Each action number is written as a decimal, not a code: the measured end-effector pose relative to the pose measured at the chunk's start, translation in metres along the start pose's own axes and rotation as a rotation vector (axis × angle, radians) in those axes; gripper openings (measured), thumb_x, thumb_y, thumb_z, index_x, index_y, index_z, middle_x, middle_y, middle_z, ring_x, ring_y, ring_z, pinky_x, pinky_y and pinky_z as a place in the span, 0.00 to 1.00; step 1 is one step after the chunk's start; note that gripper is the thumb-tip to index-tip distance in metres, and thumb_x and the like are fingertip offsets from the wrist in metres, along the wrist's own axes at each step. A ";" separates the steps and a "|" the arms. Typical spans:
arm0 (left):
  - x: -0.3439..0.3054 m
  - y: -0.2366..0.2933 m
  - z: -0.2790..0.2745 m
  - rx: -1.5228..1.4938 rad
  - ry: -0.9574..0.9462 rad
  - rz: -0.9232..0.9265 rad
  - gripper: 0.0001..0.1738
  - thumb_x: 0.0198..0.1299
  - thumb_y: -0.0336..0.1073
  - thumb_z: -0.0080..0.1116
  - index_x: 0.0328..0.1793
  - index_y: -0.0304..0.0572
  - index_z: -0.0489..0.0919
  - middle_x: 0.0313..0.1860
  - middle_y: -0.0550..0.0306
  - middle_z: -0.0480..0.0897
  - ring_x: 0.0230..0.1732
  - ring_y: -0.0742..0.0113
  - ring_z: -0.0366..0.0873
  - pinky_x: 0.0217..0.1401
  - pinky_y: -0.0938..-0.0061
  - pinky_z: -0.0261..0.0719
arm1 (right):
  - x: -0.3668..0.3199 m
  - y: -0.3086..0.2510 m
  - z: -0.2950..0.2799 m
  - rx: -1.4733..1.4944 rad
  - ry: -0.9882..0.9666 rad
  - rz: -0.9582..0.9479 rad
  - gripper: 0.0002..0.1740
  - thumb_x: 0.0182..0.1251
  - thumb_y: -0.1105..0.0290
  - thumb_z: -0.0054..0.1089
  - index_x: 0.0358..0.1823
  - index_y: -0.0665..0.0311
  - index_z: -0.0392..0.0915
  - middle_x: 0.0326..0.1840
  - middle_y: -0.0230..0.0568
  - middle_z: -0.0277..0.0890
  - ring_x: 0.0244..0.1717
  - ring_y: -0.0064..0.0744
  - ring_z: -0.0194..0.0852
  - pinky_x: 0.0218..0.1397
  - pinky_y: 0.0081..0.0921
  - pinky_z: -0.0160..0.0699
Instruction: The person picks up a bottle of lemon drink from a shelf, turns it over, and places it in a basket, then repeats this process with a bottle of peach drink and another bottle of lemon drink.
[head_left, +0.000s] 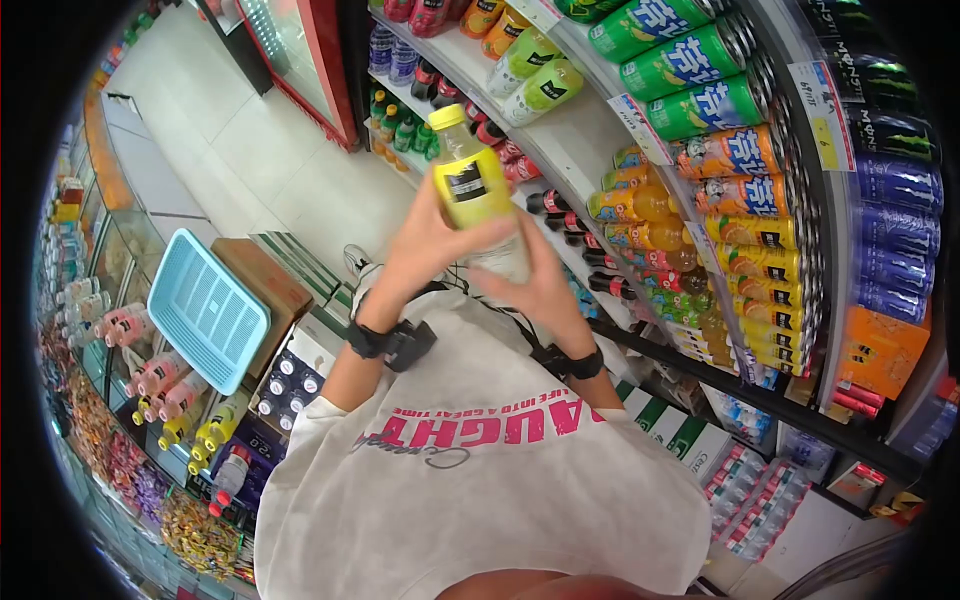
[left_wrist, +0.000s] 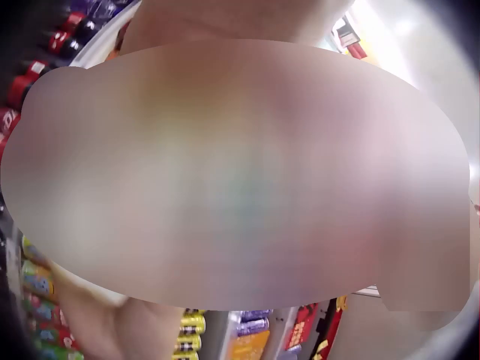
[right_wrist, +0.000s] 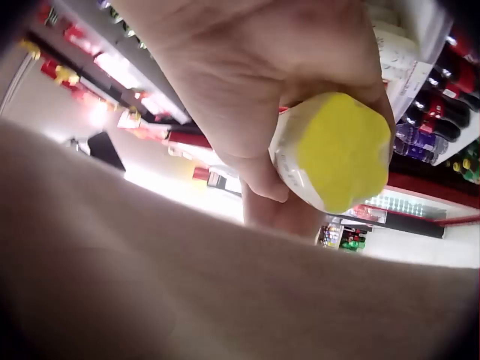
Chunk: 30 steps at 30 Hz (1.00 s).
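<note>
A yellow drink bottle [head_left: 470, 185] with a yellow cap and a black label patch stands tilted in front of the chest, cap up in the head view. My left hand [head_left: 425, 240] grips its middle, thumb across the front. Lower down, the right hand [head_left: 540, 285] curls round the pale part of the label. The right wrist view shows the bottle's yellow base [right_wrist: 345, 157], with that hand's fingers and thumb around its side. Most of the left wrist view is blurred out, hiding the bottle there.
Shelves of canned drinks [head_left: 690, 80] and bottles curve along the right. Two green-capped bottles [head_left: 540, 90] stand beyond the held one. At left, a light-blue plastic basket [head_left: 210, 310] sits by a cardboard box [head_left: 270, 285]. Shrink-wrapped packs [head_left: 755, 500] lie at lower right.
</note>
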<state>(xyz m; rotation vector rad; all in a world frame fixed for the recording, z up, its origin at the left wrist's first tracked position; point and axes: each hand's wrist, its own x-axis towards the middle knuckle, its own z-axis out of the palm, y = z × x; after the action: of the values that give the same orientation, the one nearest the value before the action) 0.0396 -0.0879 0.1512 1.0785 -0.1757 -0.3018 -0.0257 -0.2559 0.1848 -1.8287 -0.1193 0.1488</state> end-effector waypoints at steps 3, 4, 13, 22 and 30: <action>0.004 0.017 0.013 0.013 0.237 -0.001 0.27 0.61 0.37 0.79 0.58 0.40 0.74 0.47 0.57 0.86 0.43 0.74 0.86 0.45 0.74 0.86 | 0.011 -0.001 0.029 -0.147 -0.010 -0.005 0.40 0.66 0.66 0.77 0.73 0.71 0.66 0.64 0.47 0.80 0.62 0.42 0.82 0.65 0.34 0.79; 0.003 0.018 0.010 0.022 0.272 0.025 0.27 0.61 0.37 0.79 0.58 0.40 0.74 0.46 0.57 0.86 0.43 0.73 0.86 0.45 0.74 0.86 | 0.015 -0.002 0.035 -0.118 0.003 -0.012 0.40 0.65 0.66 0.78 0.73 0.71 0.66 0.63 0.47 0.80 0.62 0.41 0.82 0.65 0.34 0.79; -0.003 0.054 -0.037 -0.154 0.427 0.074 0.25 0.59 0.30 0.77 0.57 0.37 0.74 0.43 0.52 0.86 0.40 0.62 0.89 0.43 0.67 0.88 | 0.056 0.012 0.065 0.283 -0.389 0.124 0.33 0.59 0.65 0.81 0.62 0.70 0.75 0.52 0.43 0.84 0.52 0.36 0.86 0.55 0.32 0.84; -0.026 0.058 -0.066 -0.439 0.291 0.195 0.41 0.59 0.35 0.72 0.77 0.36 0.65 0.50 0.48 0.83 0.46 0.57 0.86 0.74 0.52 0.79 | 0.083 0.002 0.071 0.558 -0.903 0.403 0.31 0.55 0.62 0.79 0.57 0.68 0.76 0.41 0.41 0.84 0.36 0.32 0.87 0.41 0.28 0.89; -0.032 0.066 -0.084 -0.158 0.446 0.179 0.33 0.61 0.32 0.72 0.70 0.34 0.71 0.50 0.47 0.87 0.48 0.58 0.88 0.55 0.67 0.86 | 0.082 0.001 0.087 0.474 -0.676 0.375 0.30 0.65 0.67 0.77 0.64 0.70 0.73 0.49 0.40 0.84 0.44 0.30 0.88 0.48 0.25 0.88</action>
<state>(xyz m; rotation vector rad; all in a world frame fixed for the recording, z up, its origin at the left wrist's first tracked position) 0.0442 0.0222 0.1709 0.9414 0.1489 0.0880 0.0406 -0.1604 0.1583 -1.2499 -0.1925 0.9765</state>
